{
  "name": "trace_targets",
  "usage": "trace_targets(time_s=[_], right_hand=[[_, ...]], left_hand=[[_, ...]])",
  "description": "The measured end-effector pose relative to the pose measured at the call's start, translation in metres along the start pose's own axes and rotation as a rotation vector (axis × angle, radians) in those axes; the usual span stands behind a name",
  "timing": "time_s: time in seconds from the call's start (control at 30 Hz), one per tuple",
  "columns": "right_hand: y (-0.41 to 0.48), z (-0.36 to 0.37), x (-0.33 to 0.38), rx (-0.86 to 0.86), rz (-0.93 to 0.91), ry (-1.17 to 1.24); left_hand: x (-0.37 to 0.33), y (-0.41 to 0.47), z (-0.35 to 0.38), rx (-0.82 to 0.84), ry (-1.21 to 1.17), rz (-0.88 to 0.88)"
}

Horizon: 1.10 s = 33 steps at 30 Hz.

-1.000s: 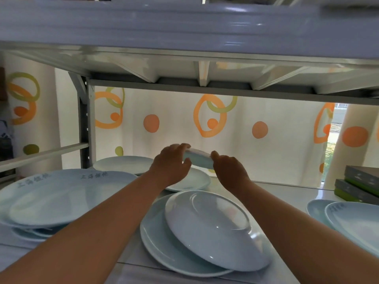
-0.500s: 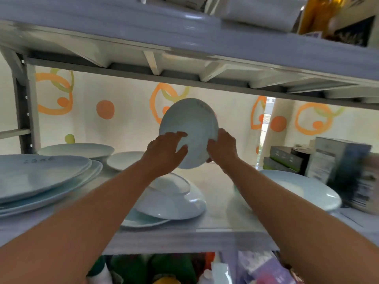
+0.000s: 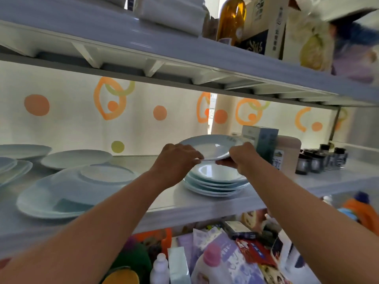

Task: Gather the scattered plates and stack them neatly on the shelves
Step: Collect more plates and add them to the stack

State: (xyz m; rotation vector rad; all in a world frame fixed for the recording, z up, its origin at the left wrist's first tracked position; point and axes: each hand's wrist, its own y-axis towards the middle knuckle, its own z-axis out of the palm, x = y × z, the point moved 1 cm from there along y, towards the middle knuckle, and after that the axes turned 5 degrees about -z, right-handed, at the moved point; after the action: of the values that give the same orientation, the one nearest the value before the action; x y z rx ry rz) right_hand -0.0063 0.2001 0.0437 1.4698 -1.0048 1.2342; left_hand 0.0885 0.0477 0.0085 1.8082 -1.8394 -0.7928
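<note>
Left hand: the left hand is curled over the near left rim of a pale blue round ceramic plate, fingers on top of the rim, gripping it.
Right hand: the right hand clasps the same plate at its near right rim, thumb above and fingers tucked beneath.
Held plate: nearly level, tipped slightly up at the far side, hanging just above a stack of pale blue ceramic plates; a narrow gap shows between them, so they are apart.
Stack: several plates nested evenly, sitting close to the front edge of the white middle shelf.
Room around: bare shelf surface lies between the stack and the plates on the left; on the right a tall pale boxed carton stands near the right hand, with small dark jars further right.
Overhead: the white upper shelf runs well above the held plate.
Left plates: a large pale blue plate with a smaller one overturned on it lies near the shelf's front edge; more pale plates sit behind, towards the dotted curtain.
Below: a lower shelf crowded with bottles and packets.
</note>
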Motion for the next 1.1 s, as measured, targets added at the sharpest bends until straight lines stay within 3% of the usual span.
trace_targets(time_s=[0.2, 0.4, 0.7, 0.9, 1.1], right_hand=[[-0.003, -0.022, -0.011, 0.013, 0.117, -0.046], [0.001, -0.029, -0.02, 0.066, 0.108, -0.15], [0.006, -0.043, -0.027, -0.023, -0.261, -0.911], [0.005, -0.036, -0.029, -0.058, -0.401, -1.112], [0.007, -0.025, -0.026, -0.101, -0.524, -1.096]], left_hand=[[-0.022, 0.004, 0.013, -0.035, 0.094, 0.105], [-0.028, 0.0, 0.017, 0.019, 0.093, 0.064], [-0.029, -0.001, 0.022, 0.075, 0.088, 0.034], [-0.025, -0.003, 0.023, 0.098, 0.083, 0.024], [-0.022, -0.006, 0.023, 0.103, 0.077, 0.018]])
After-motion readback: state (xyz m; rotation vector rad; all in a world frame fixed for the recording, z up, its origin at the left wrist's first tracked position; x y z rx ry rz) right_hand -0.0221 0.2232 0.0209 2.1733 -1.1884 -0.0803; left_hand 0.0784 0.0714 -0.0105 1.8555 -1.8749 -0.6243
